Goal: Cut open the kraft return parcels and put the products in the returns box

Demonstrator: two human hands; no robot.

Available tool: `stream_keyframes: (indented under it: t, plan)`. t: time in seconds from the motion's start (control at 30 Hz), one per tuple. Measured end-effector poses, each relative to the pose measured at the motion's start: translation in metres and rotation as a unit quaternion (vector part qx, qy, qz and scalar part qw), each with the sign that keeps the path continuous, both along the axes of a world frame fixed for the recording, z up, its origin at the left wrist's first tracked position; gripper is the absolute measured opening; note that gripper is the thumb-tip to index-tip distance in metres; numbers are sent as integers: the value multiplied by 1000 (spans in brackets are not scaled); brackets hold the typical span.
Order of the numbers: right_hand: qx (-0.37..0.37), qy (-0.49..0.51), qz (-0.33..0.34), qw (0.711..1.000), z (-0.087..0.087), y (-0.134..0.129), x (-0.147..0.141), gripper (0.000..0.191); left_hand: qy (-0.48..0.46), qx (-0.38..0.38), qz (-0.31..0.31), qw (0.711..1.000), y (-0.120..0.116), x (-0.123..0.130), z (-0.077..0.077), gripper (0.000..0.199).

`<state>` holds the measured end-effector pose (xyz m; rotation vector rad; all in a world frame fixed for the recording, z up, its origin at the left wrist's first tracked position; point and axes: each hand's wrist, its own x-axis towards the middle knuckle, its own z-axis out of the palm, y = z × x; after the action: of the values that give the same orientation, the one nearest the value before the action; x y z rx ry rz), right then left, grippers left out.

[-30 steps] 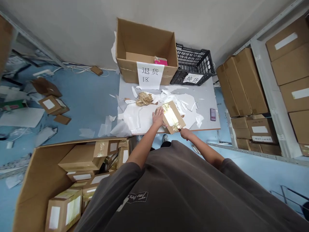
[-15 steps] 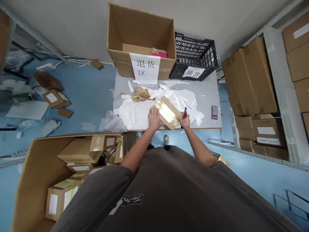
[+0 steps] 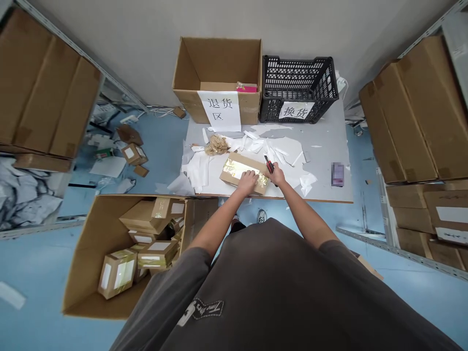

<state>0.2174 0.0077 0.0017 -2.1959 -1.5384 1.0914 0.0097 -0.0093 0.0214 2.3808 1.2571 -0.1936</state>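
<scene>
A small cardboard box (image 3: 236,161), wrapped in shiny clear tape with a white label, lies near the front edge of the table (image 3: 325,146). My left hand (image 3: 248,182) rests on the top of the box near its front side, fingers stretched over the tape. At the box's right end, my right hand (image 3: 277,175) is closed around a red and black box cutter (image 3: 269,165) that points up and away from me. Whether its blade is out is too small to tell. Behind the box lie torn white paper (image 3: 256,145) and crumpled brown tape (image 3: 216,145).
A large carton (image 3: 186,105) with a pink box (image 3: 246,87) inside and a black plastic crate (image 3: 300,92) stand at the back. A purple blurred item (image 3: 337,174) lies on the right. A big carton (image 3: 82,268) of parcels stands lower left. Shelves flank both sides.
The box has turned to lie more sideways. My left hand has moved from its left end to the top, toward the right. The whole view has shifted.
</scene>
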Motion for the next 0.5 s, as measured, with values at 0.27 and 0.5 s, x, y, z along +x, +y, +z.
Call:
stream_keyframes:
  t: [0.27,0.5]
  plan:
    - [-75,190,109,973,9,-58,58,28,12,54,30,998,-24,7,2,74]
    - [-157,241,115,951,7,-57,59,36,49,40,31,998,-20,8,6,85]
